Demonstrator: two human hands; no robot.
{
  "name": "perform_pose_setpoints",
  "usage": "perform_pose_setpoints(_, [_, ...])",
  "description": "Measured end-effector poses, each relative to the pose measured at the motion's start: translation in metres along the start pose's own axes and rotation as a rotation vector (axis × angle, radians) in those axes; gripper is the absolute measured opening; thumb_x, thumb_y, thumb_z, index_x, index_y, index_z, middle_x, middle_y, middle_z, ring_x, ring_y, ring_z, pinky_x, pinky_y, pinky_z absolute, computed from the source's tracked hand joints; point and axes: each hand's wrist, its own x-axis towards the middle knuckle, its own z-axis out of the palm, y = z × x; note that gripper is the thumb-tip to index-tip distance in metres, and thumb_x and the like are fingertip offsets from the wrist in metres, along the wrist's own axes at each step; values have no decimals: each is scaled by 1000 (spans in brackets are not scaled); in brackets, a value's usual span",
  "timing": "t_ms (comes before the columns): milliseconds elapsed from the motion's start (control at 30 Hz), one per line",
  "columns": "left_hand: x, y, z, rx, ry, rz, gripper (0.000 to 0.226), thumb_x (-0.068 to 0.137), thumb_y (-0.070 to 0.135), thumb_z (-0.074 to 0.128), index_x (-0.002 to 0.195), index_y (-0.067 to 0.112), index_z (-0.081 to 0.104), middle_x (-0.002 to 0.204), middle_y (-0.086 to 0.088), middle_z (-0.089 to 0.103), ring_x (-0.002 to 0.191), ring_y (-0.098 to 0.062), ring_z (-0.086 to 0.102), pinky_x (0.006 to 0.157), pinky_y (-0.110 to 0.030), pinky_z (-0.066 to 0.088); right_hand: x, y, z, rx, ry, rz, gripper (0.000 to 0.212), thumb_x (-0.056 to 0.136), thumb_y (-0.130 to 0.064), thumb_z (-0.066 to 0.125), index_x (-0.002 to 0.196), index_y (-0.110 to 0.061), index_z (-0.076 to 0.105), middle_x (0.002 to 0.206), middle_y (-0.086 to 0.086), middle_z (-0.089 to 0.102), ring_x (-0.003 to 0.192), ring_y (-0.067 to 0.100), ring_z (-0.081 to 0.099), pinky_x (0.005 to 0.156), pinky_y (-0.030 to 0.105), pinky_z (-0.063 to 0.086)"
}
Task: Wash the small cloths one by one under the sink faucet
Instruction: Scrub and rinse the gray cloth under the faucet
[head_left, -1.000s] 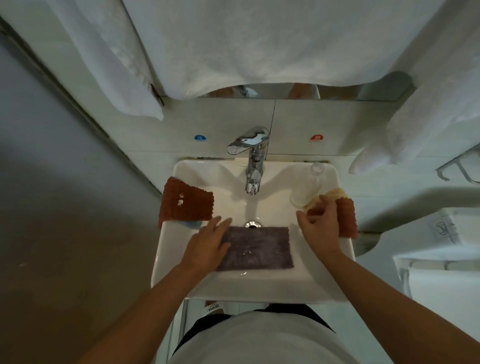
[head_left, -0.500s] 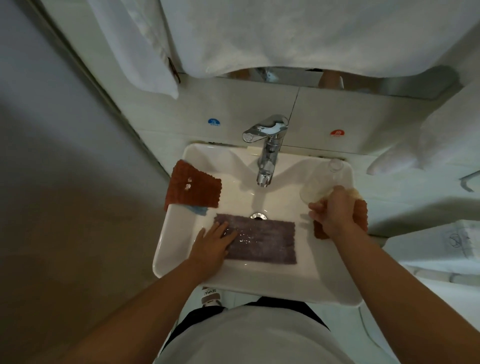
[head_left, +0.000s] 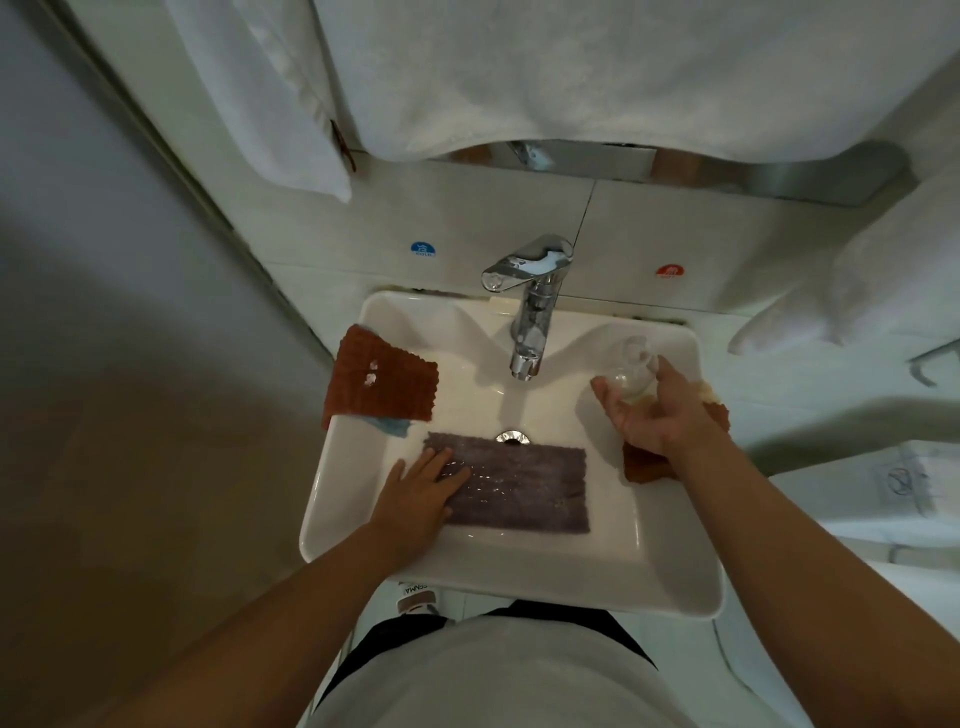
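**Purple cloth pinned flat in the basin while the other hand reaches for the soap bottle**

The left hand (head_left: 423, 496) lies flat with straight fingers on the left end of the purple cloth (head_left: 514, 486), pressing it against the floor of the sink (head_left: 467, 571). Its grip is released: it pins the cloth and grasps nothing. This likely keeps the wet cloth spread just in front of the drain (head_left: 511, 437), below the faucet (head_left: 530, 306), ready for scrubbing.

The right hand (head_left: 657, 413) is at a clear bottle (head_left: 631, 371) on the right rim, fingers loosely spread around it; whether that grip has closed on the bottle I cannot tell. It is probably after soap.

A rust-brown cloth (head_left: 382, 382) is draped over the left rim with a bit of blue cloth (head_left: 392, 426) peeking out beneath it. Another rust-brown cloth (head_left: 644, 465) lies on the right rim, partly under the right wrist. Presumably they are sorted into washed and waiting, though which is which is unclear.
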Motion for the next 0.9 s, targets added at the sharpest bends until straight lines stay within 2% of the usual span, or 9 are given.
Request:
perform_pose_setpoints(67, [1, -2, 2, -21, 10, 7, 63, 105, 30, 48, 162, 31, 20, 171, -6, 2, 158, -29, -1, 125, -52, 3, -5, 8, 2, -90, -7, -39, 47, 92, -35, 72, 119, -1, 55, 116, 22, 61, 86, 35, 71, 97, 35, 57])
perform_pose_setpoints(133, [1, -3, 4, -21, 15, 16, 62, 106, 31, 47, 162, 30, 20, 171, -7, 2, 158, -30, -1, 125, -52, 4, -5, 17, 1, -179, -58, -50, 47, 93, -37, 70, 125, -5, 57, 112, 18, 63, 77, 33, 74, 105, 35, 52])
perform_pose_setpoints(267, [0, -2, 1, -12, 11, 18, 61, 107, 32, 45, 162, 31, 19, 171, -6, 1, 158, -30, -2, 125, -51, 4, -7, 37, -1, -356, -122, -7, 54, 97, -43, 64, 138, -12, 51, 108, 18, 65, 81, 32, 71, 56, 33, 61])
perform_pose_setpoints(400, [0, -2, -1, 1, 9, 23, 61, 107, 32, 45, 162, 31, 20, 171, -6, 2, 158, -30, -1, 125, -51, 4, -15, 61, -5, -477, -202, -90, 38, 96, -38, 67, 130, -21, 60, 106, 15, 68, 86, 28, 69, 72, 43, 60])
perform_pose_setpoints(467, [1, -2, -2, 9, 1, 22, 61, 107, 33, 45, 162, 32, 19, 171, -6, 1, 158, -29, -1, 125, -51, 4, -17, 74, -9, -542, -227, -159, 30, 100, -38, 60, 128, -26, 61, 108, 15, 65, 82, 26, 69, 64, 39, 57])
perform_pose_setpoints(600, [-1, -2, -1, 14, 5, 24, 62, 107, 32, 45, 162, 31, 17, 171, -5, 0, 158, -29, -2, 125, -51, 4, -14, 91, -19, -491, -218, -214, 26, 102, -31, 55, 124, -24, 65, 133, 24, 53, 101, 35, 66, 70, 46, 59])
perform_pose_setpoints(667, [-1, -3, 0, 12, 9, 27, 62, 107, 32, 45, 162, 31, 17, 171, -6, 0, 158, -29, -2, 125, -51, 4, -13, 92, -27, -400, -277, -188, 36, 96, -17, 51, 130, -17, 63, 132, 27, 52, 108, 42, 62, 71, 49, 60])
perform_pose_setpoints(800, [0, -4, 0, 15, 1, 35, 62, 107, 34, 44, 162, 31, 16, 171, -6, 0, 158, -29, -2, 125, -52, 3, -12, 91, -38, -363, -409, -140, 87, 58, 14, 43, 139, -15, 54, 138, 29, 44, 125, 58, 48, 74, 47, 61])
perform_pose_setpoints(900, [1, -5, 1, 8, 4, 43, 61, 107, 34, 44, 162, 31, 18, 171, -6, 1, 158, -29, -1, 125, -52, 4, -12, 95, -39, -461, -430, -187, 99, 61, 34, 31, 139, -22, 55, 146, 29, 37, 127, 55, 51, 79, 46, 60])
